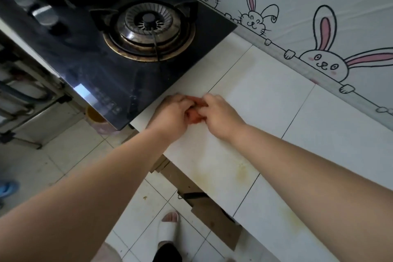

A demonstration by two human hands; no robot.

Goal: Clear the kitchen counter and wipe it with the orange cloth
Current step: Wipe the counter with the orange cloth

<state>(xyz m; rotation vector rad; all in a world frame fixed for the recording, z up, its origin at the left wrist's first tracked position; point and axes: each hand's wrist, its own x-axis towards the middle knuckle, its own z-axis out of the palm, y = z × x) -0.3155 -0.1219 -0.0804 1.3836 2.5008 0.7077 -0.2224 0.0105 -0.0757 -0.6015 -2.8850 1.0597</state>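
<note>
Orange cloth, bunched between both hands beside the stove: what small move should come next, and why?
Probably flatten the orange cloth under one palm and sweep it toward the yellowish stains on the counter. Both the left hand and right hand grip it bunched, so little fabric meets the tiles.

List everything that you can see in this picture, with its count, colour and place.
stove: one, black glass, left part of the view
burner: one, dark metal, on the stove
knobs: two, silver, on the stove, upper left
counter: one, white tiles, right of the stove
stains: several, yellowish, on the counter near its front edge
wall covering: one, white with drawn rabbits, behind the counter
slipper: one, white, below the counter's front edge
orange cloth: one, orange, bunched on the counter, mostly hidden
left hand: one, grips the cloth
right hand: one, grips the cloth
</note>
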